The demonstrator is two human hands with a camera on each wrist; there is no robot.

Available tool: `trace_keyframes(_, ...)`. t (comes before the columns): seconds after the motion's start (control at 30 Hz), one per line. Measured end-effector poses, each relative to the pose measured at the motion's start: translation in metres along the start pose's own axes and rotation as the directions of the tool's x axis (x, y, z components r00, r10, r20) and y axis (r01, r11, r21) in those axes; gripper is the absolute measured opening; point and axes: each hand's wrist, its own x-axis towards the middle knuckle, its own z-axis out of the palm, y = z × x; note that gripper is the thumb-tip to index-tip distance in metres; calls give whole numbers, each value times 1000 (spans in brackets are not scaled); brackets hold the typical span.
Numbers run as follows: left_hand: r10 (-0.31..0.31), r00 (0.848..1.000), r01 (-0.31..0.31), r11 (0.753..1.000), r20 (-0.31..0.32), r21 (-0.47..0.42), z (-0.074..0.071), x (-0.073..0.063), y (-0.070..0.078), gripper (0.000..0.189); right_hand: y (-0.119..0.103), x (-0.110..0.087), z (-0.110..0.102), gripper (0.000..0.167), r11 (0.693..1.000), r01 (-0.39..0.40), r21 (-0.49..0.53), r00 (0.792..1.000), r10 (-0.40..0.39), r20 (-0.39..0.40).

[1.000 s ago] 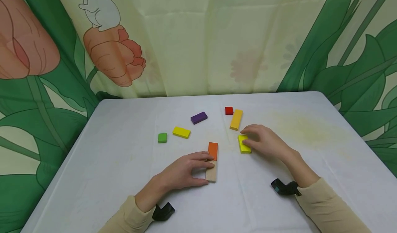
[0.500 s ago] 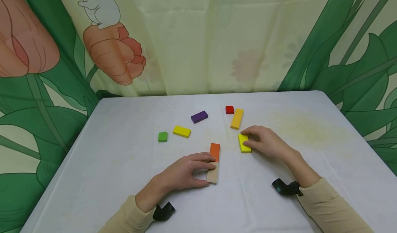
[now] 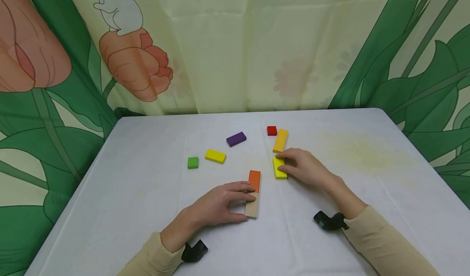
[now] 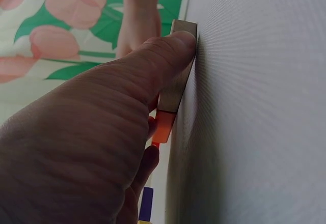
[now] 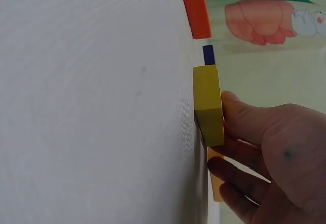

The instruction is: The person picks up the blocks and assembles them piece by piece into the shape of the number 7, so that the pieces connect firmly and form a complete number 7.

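My left hand (image 3: 222,202) rests beside two small blocks lined up end to end, an orange one (image 3: 254,176) and a plain wood one (image 3: 251,209). Its thumb presses the wood block's near end, while its fingers reach over both. In the left wrist view, the wood block (image 4: 174,89) and orange block (image 4: 164,126) meet in a straight line. To the right, my right hand (image 3: 306,166) pinches a bright yellow block (image 3: 280,174) by its right side between thumb and fingers. The right wrist view shows that yellow block (image 5: 206,94) close against the white cloth.
Farther back lie a red block (image 3: 271,130), an amber block (image 3: 280,140), a purple block (image 3: 236,139), another yellow block (image 3: 215,156) and a green block (image 3: 192,163). The white-covered table (image 3: 147,186) ends at a printed curtain (image 3: 227,63). Black cameras sit at both wrists.
My right hand has slid the yellow block a little to the left, toward the orange block. The left hand and its two blocks shifted slightly right, then stayed put.
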Motion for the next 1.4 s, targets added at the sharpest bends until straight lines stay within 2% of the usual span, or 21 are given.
trace_keyframes(0.33, 4, 1000, -4, 1000, -5, -2, 1, 0, -1, 46, -10, 8, 7, 41, 1000, 5, -28, 1000, -5, -5)
trace_keyframes(0.6, -3, 1000, 3, 1000, -3, -3, 1, -1, -1, 46, -19, 16, 12, 40, 999, 20, -44, 1000, -19, 21)
trace_keyframes(0.9, 2, 1000, -2, 1000, -2, -4, 0, 0, -2, 46, -26, 26, 15, 40, 996, 85, -36, 996, -84, 28)
trace_keyframes(1.13, 18, 1000, -19, 1000, -16, -7, 1, 0, -4, 46, -29, 36, 17, 39, 997, 75, -35, 996, -74, 42)
trace_keyframes(1.4, 6, 1000, -6, 1000, -4, -15, 1, 0, -3, 46, -30, 39, 18, 38, 998, 58, -29, 997, -57, 43)
